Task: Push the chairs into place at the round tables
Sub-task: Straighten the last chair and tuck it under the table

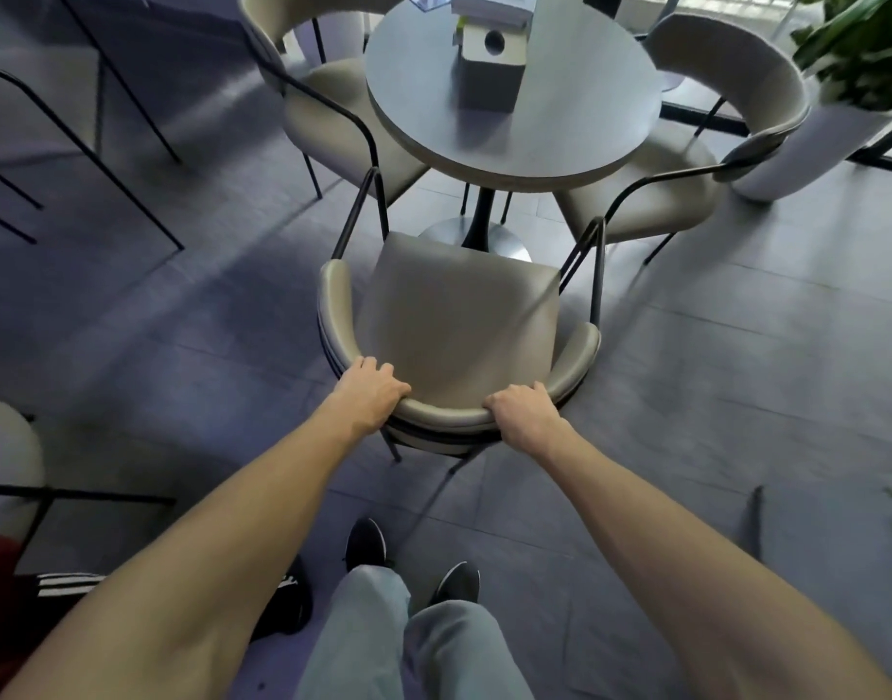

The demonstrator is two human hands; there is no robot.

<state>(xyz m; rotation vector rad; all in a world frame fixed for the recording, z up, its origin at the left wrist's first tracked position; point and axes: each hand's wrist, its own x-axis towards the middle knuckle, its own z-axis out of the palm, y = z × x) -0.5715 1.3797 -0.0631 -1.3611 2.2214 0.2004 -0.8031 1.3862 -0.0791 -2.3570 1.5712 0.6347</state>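
Note:
A beige padded chair (454, 315) with a curved backrest and black metal legs stands in front of me, its seat facing the round grey table (550, 138). The front edge of the seat lies short of the table's rim, above the table's metal base. My left hand (370, 394) grips the left part of the curved backrest. My right hand (527, 414) grips the right part of the same backrest. Two more beige chairs, one on the left (332, 98) and one on the right (676, 179), sit with their seats partly under the table.
A grey box with a round hole (489, 68) and stacked papers lie on the table. A white planter with a green plant (812, 144) stands at the right. Other chairs stand at the far left (9, 118) and lower left (4, 457). Another person's shoe (287, 608) is near my feet.

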